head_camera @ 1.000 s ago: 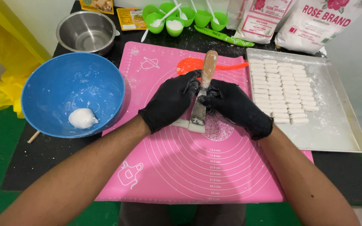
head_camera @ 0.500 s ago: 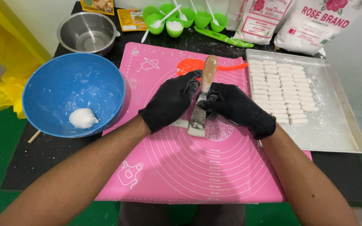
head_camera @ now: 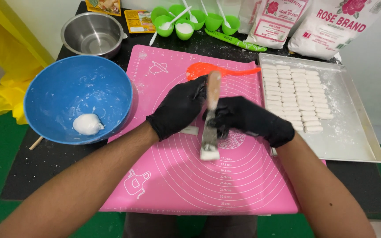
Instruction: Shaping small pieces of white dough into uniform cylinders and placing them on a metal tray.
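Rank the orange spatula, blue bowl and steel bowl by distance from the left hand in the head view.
1. Orange spatula, just beyond the left hand.
2. Blue bowl, to its left.
3. Steel bowl, far back left.

We cannot see most of the dough strip (head_camera: 189,130) under the left hand (head_camera: 178,108); the flour bags (head_camera: 336,26) are cut off at the top edge.

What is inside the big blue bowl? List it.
The blue bowl holds one white dough lump near its front wall, with white smears on the inside. Nothing can be seen under the lump.
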